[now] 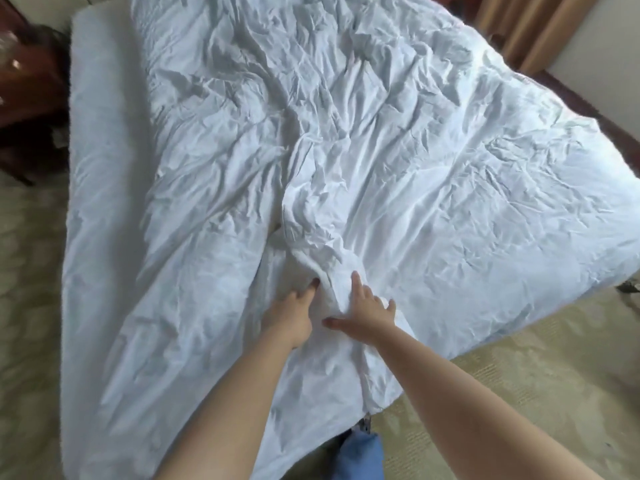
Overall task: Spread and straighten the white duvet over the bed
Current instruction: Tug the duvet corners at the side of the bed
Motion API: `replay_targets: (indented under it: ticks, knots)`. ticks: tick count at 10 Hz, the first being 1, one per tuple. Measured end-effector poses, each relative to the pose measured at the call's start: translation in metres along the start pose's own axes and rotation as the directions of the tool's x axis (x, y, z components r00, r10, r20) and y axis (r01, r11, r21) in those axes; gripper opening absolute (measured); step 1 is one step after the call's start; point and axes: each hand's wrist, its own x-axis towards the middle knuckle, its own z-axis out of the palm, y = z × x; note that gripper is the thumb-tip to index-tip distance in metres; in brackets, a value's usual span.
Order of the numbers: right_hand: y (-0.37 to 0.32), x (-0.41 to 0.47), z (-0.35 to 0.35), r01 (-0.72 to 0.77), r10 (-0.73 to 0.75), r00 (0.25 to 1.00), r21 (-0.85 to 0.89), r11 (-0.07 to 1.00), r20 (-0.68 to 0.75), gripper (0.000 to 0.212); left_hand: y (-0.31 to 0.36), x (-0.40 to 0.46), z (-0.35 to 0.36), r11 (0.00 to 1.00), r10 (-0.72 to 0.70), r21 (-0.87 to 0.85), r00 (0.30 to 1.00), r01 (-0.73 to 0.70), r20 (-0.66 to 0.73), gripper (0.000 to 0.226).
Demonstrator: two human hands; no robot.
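The white duvet (398,140) lies rumpled across the bed (100,161), with a thick raised fold running down its middle toward the near corner. My left hand (292,315) reaches under the left side of that fold, its fingertips tucked into the cloth. My right hand (367,311) lies on top of the fold with fingers spread and thumb out to the left. The two hands sit close together, one on either side of the ridge. The left strip of the mattress shows bare white sheet.
A dark wooden nightstand (24,84) stands at the far left of the bed. Tan curtains (526,26) hang at the far right above a dark baseboard. Patterned beige carpet (502,403) surrounds the bed. My blue trouser leg (360,455) shows at the near corner.
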Motion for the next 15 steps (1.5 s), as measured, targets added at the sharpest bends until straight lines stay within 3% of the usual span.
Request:
replay_targets:
  ticks: [1,2,3,4,5,6,7,8,9,11,13,15]
  knots:
    - [0.008,0.001,-0.001,0.035,-0.022,0.988,0.081,0.996,-0.154,0.022,0.011,-0.002,-0.004,1.000,-0.007,-0.014,0.999,0.006,-0.033,0.070]
    - [0.025,-0.011,-0.022,0.044,0.012,0.981,0.285,0.958,-0.193,0.015,0.031,-0.017,-0.007,1.000,-0.009,-0.002,0.999,0.009,-0.048,0.073]
    - [0.036,-0.029,-0.048,0.094,-0.021,0.985,0.436,0.895,-0.170,0.023,0.060,-0.038,-0.014,1.000,-0.022,-0.009,0.997,0.021,-0.074,0.073]
    - [0.034,-0.066,-0.085,0.209,-0.053,0.962,0.601,0.771,-0.267,0.024,0.098,-0.063,-0.031,0.998,-0.046,0.021,0.982,0.051,-0.185,0.066]
    - [0.044,-0.103,-0.140,0.330,-0.015,0.910,0.699,0.635,-0.415,0.029,0.147,-0.089,-0.056,0.991,-0.045,-0.131,0.927,-0.004,-0.372,0.067]
    - [0.092,-0.128,-0.191,0.380,0.125,0.863,0.792,0.478,-0.490,0.040,0.179,-0.107,-0.063,0.873,-0.165,-0.484,0.906,-0.050,-0.391,0.071]
    - [0.180,-0.129,-0.191,0.125,0.179,0.940,0.782,0.610,-0.289,0.039,0.194,-0.129,-0.018,0.914,-0.156,-0.397,0.974,0.079,-0.167,0.057]
    - [0.252,-0.129,-0.146,-0.186,0.266,0.964,0.646,0.740,-0.027,0.038,0.207,-0.147,0.040,0.973,-0.130,-0.175,0.984,0.151,0.126,0.058]
    - [0.264,-0.135,-0.119,-0.180,0.163,0.983,0.273,0.945,0.084,0.035,0.217,-0.150,0.062,0.980,-0.138,-0.117,0.975,0.159,0.174,0.059]
    - [0.264,-0.108,-0.093,-0.071,0.069,0.997,0.043,0.997,0.034,0.040,0.206,-0.130,0.051,0.978,-0.166,-0.117,0.985,0.170,0.045,0.059]
    - [0.241,-0.106,-0.104,-0.022,0.021,1.000,-0.030,0.999,-0.021,0.054,0.209,-0.125,0.034,0.992,-0.122,-0.033,0.992,0.123,0.037,0.062]
    - [0.208,-0.100,-0.150,-0.006,0.006,0.999,0.006,1.000,-0.043,0.058,0.223,-0.103,-0.013,0.999,-0.041,0.012,0.999,0.041,0.031,0.062]
